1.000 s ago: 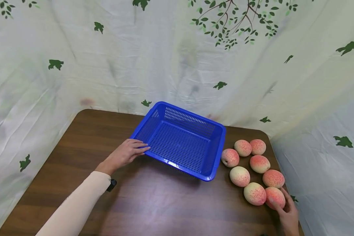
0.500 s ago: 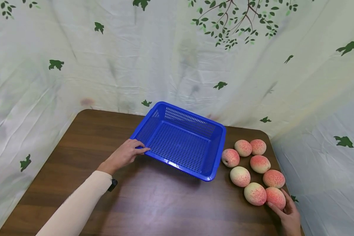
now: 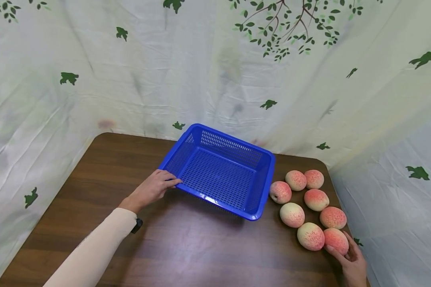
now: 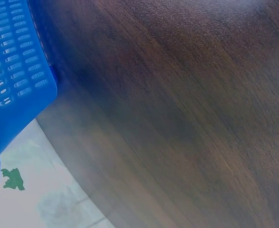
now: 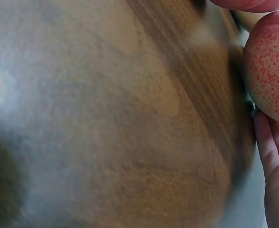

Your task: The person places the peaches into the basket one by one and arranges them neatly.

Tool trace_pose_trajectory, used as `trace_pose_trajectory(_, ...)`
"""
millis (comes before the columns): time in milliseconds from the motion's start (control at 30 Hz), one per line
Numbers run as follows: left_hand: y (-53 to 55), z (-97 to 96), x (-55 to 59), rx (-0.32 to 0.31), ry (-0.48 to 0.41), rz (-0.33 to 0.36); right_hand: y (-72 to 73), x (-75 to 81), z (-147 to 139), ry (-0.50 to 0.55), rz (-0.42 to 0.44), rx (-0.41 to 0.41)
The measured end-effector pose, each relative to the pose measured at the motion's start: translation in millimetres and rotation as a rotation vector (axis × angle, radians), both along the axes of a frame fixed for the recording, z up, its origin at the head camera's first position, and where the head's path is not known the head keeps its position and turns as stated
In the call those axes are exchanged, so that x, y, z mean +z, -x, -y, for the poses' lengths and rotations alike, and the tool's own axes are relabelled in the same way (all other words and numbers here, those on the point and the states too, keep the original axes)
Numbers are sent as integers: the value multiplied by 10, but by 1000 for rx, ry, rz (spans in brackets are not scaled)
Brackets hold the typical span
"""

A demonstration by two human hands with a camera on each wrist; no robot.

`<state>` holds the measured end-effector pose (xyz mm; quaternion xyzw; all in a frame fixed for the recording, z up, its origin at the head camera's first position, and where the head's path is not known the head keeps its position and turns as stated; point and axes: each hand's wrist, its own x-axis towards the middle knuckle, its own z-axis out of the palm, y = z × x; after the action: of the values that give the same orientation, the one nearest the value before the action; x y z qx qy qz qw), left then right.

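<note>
A blue plastic basket with slotted walls sits turned at an angle in the middle of the table; nothing lies in it. My left hand grips the rim at its near left corner, and the left wrist view shows only the basket's outer wall. On the right, my right hand holds a pink peach, thumb on its near side and fingers round its right side. Part of that hand shows in the right wrist view, touching a red-speckled peach.
Several more peaches lie between the basket and the table's right edge, among them a pale one beside the held peach and a pink one behind it. A white leaf-printed curtain hangs around the wooden table.
My right thumb has shifted from the top of the peach to its near side. The left fingers have drawn together on the rim. Basket and peaches stay in place.
</note>
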<state>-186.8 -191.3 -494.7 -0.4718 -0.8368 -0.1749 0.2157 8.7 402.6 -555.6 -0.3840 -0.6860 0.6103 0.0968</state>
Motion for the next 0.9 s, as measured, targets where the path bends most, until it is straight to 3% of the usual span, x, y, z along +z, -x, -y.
trace_pose_trajectory(400,6,-15,3,13,15,4,-50,160,-19,-52,4,-49)
trace_pose_trajectory(667,-1,-17,24,19,23,5,2,339,-7,-2,-124,-58)
trace_pose_trajectory(900,-6,-5,37,16,31,21,143,459,72,-55,-196,-22)
